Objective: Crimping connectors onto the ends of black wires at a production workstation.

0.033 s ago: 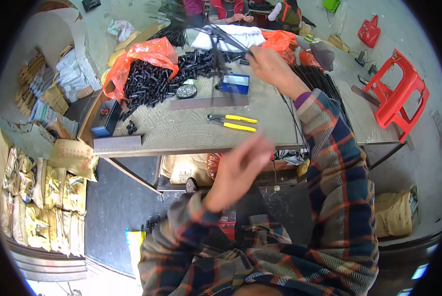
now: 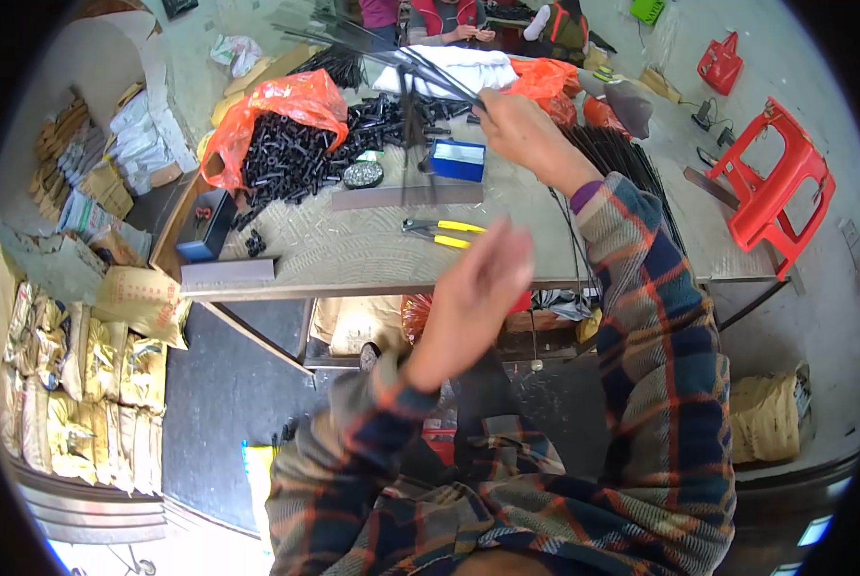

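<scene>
On my feed, the black rods (image 2: 440, 79) hang over the table (image 2: 334, 252), gripped by the right hand (image 2: 526, 137); they've swung left, leaving the blue box (image 2: 457, 171) clearer. The left hand (image 2: 470, 302) has risen across the table's near edge, now hiding some of the yellow-handled pliers (image 2: 460, 227). It's blurred but looks loosely open; I can't tell whether it touches them.

the rods (image 2: 440, 74) are black, plier handles (image 2: 462, 227) yellow, stool (image 2: 753, 206) red, right sleeve (image 2: 656, 326) plaid.
</scene>
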The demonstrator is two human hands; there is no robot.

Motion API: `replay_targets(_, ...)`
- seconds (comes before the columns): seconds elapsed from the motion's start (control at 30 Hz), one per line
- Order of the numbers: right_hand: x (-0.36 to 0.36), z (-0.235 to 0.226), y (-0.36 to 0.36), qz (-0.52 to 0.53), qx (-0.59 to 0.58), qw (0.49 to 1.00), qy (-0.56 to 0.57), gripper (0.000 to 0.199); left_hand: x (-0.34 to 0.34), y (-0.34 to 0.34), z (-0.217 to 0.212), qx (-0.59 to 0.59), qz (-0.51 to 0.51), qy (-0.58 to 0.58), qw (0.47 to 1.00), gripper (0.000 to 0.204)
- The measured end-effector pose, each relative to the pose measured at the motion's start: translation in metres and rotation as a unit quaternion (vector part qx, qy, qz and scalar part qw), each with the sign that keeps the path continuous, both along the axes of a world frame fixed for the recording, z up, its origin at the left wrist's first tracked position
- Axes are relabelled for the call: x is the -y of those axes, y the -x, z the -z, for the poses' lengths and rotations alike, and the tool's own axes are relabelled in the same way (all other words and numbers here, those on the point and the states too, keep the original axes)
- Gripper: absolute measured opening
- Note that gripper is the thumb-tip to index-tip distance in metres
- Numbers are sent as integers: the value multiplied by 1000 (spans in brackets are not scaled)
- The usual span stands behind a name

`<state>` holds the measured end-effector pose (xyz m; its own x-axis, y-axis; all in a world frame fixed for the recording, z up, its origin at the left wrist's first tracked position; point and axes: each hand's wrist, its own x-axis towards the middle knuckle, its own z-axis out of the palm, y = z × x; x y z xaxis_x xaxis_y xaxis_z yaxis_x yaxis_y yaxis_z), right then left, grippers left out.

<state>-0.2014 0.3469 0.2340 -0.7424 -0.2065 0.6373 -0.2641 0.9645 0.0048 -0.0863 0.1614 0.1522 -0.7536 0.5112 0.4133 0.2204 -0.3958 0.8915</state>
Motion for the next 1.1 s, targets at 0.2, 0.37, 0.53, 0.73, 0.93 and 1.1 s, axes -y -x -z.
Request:
replay_targets(0.2, 34, 25, -51, -14, -100, 988, -114, 16, -23, 102, -52, 152, -59, -111, 980, 38)
replay_targets(0.37, 73, 101, -113, -56, 85, 976, 195, 28, 4, 118, -34, 181, -111, -175, 961, 31)
replay_targets(0.53, 101, 117, -120, -279, 301, 652, 637, 25, 19, 113, -25, 190, -95, -92, 973, 33)
replay_targets(0.73, 109, 103, -91, -265, 207, 656, 675, 21, 39, 101, -25, 169, 3, -44, 985, 36)
replay_targets(0.93, 93, 99, -73, -166, 28, 831, 531, 22, 47, 104, -26, 178, 9, -49, 983, 37)
replay_targets(1.1, 33, 64, -69, -19, 15, 869, 495, 21, 70, 106, -31, 164, 9, -37, 986, 37)
